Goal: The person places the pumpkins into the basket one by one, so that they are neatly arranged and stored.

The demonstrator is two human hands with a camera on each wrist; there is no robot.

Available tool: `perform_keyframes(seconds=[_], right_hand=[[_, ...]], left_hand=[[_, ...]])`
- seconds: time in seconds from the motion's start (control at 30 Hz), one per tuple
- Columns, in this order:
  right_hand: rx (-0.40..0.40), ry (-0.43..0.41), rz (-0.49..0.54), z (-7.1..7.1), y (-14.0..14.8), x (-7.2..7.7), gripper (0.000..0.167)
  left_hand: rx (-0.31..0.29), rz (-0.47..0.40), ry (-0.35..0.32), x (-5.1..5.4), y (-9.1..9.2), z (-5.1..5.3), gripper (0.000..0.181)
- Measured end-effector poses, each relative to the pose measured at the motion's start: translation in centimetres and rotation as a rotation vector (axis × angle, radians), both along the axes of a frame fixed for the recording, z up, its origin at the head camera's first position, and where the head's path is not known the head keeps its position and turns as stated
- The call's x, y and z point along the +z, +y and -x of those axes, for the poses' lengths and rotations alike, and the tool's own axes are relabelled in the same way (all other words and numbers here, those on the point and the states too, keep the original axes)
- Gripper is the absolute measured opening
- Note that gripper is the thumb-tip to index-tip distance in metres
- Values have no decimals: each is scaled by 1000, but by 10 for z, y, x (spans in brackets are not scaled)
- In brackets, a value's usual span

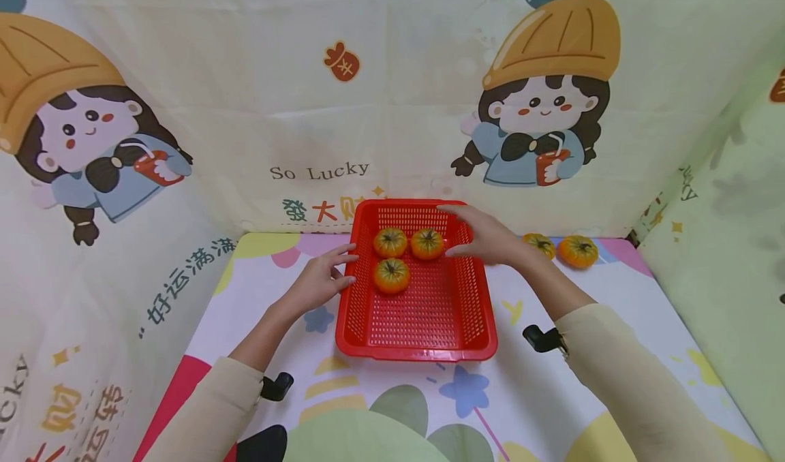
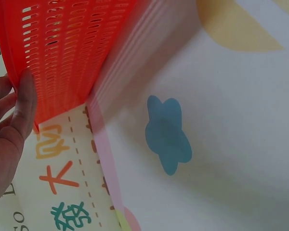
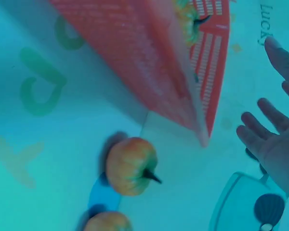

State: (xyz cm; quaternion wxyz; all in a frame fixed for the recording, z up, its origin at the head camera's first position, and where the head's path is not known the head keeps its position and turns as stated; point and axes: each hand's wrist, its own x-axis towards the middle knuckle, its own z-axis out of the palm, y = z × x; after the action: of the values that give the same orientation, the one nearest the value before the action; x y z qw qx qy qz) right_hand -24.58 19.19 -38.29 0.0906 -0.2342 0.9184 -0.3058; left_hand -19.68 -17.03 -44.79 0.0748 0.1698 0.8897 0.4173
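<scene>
Three small orange pumpkins, one of them the front pumpkin (image 1: pixel 391 276), sit toward the back left of a red perforated plastic basket (image 1: pixel 417 353) on the table. At the basket's left rim is my left hand (image 1: pixel 319 278); its fingers are loosely extended and touch the rim, with the thumb along the outer wall in the left wrist view. My right hand (image 1: pixel 487 237) is raised over the basket's right rim, fingers spread and holding nothing. Right of the basket, a pumpkin (image 3: pixel 132 166) and another pumpkin (image 1: pixel 578 251) lie on the table, the former partly behind my right forearm in the head view.
A patterned cloth (image 1: pixel 540 407) covers the table. Printed fabric walls (image 1: pixel 417 108) rise at the back and on both sides, close behind the basket and the loose pumpkins.
</scene>
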Motion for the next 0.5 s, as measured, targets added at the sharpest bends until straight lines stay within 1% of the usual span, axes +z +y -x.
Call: perform_keyframes(seconds=[0.07,0.2,0.3,0.5], right_hand=[[-46,22,25,-2,9,-3,88],[-137,77,72,-2,24,-15,84],[-207,102,105,0,35,-27,83],[-342,125,169,2,52,-51,83]], left_hand=[[1,1,4,-1,0,1,54],[6,7,8,-2,-1,1,54],[10,10,8,-2,0,1,55],[11,5,2,-2,0,0,54]])
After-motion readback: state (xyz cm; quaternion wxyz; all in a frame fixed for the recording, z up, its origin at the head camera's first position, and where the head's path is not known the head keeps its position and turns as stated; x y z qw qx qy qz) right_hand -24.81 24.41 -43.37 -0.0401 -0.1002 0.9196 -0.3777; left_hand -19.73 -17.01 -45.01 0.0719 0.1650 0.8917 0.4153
